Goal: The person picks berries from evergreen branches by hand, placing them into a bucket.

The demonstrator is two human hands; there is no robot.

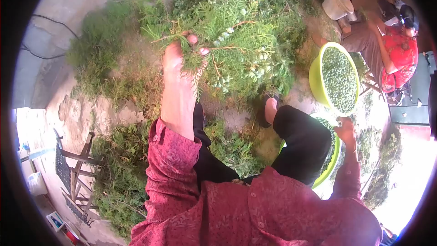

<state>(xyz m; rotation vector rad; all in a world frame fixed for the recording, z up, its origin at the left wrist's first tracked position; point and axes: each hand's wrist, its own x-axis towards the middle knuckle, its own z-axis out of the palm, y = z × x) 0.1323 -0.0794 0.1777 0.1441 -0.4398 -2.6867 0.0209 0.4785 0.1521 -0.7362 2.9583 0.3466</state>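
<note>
My left hand (187, 54) is raised in front of me, fingers closed around a leafy conifer branch (239, 48) that bears clusters of pale green cones. Its sprays spread to the right of the fist, over more greenery. Out to the right, my right hand (347, 130) is closed at the near rim of a yellow-green basin (315, 82) full of small green cones. A small pale spot shows at its fingertips; what it is, I cannot tell. Beside my knee, partly hidden, stands a second green basin (337, 152) with similar cones.
Heaps of cut branches (120, 173) lie around my feet and at the far side. A person in red (399, 54) sits at the right, near a white bucket (337, 4). A folding chair (75, 173) stands at lower left.
</note>
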